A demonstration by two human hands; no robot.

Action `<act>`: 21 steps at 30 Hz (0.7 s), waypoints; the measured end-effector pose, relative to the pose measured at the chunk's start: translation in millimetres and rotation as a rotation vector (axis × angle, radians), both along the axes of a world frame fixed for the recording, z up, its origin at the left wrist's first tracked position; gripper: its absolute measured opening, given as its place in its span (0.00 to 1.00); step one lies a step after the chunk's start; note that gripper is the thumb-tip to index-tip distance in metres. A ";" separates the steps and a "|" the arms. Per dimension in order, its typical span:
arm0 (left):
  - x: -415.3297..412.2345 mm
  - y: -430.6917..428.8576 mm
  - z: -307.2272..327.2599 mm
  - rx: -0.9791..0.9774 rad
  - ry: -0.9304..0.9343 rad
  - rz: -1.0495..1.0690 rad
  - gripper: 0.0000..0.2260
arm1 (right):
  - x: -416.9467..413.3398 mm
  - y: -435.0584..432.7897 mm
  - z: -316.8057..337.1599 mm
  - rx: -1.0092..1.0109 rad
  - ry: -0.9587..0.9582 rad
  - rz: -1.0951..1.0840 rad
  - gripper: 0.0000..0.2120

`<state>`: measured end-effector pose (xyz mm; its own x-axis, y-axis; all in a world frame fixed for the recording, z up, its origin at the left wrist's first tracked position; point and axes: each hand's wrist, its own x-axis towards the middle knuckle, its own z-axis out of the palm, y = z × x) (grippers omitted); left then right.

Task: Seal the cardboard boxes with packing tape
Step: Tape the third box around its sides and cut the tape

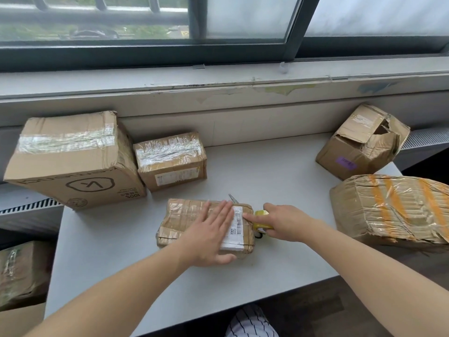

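Observation:
A small flat cardboard box [179, 220] with a white shipping label lies in the middle of the grey table [267, 181]. My left hand [211, 237] rests flat on top of it, fingers spread. My right hand [283, 223] sits at the box's right end, gripping a yellow tape dispenser [261, 214], with its index finger pressing on the label edge. Scissor tips [233, 198] poke out just behind the box.
Two taped boxes [73, 161] [170, 161] stand at the back left. A torn open box [362, 142] sits at the back right, and a crumpled box with orange tape [393, 207] lies at the right edge. Another box [21, 273] is low at the left.

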<state>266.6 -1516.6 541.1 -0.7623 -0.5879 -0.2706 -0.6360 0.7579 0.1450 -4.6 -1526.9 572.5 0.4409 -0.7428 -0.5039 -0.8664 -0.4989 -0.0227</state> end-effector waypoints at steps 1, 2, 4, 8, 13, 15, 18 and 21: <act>-11.9 1.6 -0.9 0.003 0.010 -0.001 0.48 | -0.3 0.2 -1.6 -0.004 0.000 -0.002 0.29; -21.1 2.3 -2.5 0.005 0.018 0.005 0.48 | -0.7 0.2 -3.4 -0.010 0.004 -0.001 0.28; -31.1 1.8 -5.8 -0.001 0.024 0.022 0.47 | -2.5 0.4 -7.1 -0.015 0.003 -0.008 0.28; -21.1 -5.0 -5.9 0.010 0.043 -0.009 0.46 | -7.3 2.2 -10.5 -0.022 -0.053 -0.027 0.29; 22.5 -15.4 -8.8 0.012 0.099 0.064 0.52 | -12.5 6.7 -7.1 -0.001 -0.101 -0.053 0.33; 41.6 -20.5 -5.0 0.003 0.046 0.134 0.56 | -15.4 9.7 -5.7 -0.009 -0.139 -0.102 0.34; 45.6 -29.3 9.8 0.038 -0.127 0.187 0.59 | -20.3 15.3 -6.3 -0.021 -0.198 -0.226 0.37; 11.2 -31.9 19.1 0.060 -0.144 0.121 0.62 | -19.1 19.4 -6.4 -0.019 -0.229 -0.310 0.38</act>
<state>277.8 -1548.5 560.2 -0.6382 -0.6525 -0.4086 -0.7392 0.6676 0.0884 -23.7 -1507.4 566.1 0.2931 -0.8669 -0.4033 -0.9499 -0.2160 -0.2260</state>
